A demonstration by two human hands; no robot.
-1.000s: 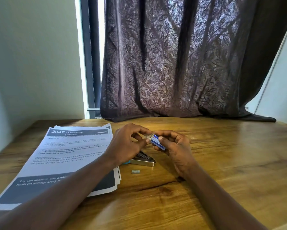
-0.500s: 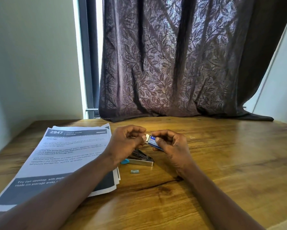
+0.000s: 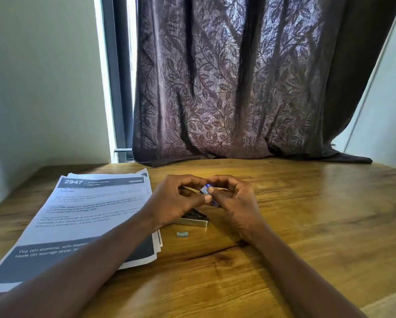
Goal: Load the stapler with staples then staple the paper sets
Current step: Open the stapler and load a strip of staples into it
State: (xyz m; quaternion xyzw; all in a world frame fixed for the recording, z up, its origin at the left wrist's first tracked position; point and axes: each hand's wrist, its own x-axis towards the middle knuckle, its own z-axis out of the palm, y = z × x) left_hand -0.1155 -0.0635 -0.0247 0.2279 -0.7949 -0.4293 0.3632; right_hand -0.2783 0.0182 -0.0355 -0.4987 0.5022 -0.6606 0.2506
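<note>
Both hands meet over the middle of the wooden table [image 3: 307,226]. My right hand [image 3: 236,203] holds a small blue and white staple box [image 3: 206,190] between thumb and fingers. My left hand [image 3: 178,198] pinches at the box's near end with thumb and forefinger. Under the hands lies the stapler [image 3: 196,220], a dark top on a silver base, partly hidden by my left hand. A short strip of staples [image 3: 182,234] lies loose on the table just in front of it. A stack of printed paper sets [image 3: 89,216] lies to the left.
A dark leaf-patterned curtain [image 3: 238,88] hangs down onto the table's far edge. Pale walls close in on the left and far right. A tiny glinting bit [image 3: 261,186] lies on the wood right of my hands.
My hands have closed in tighter around the staple box, the left thumb and forefinger now pinching its end. The stapler's blue part is now hidden under my left hand.
</note>
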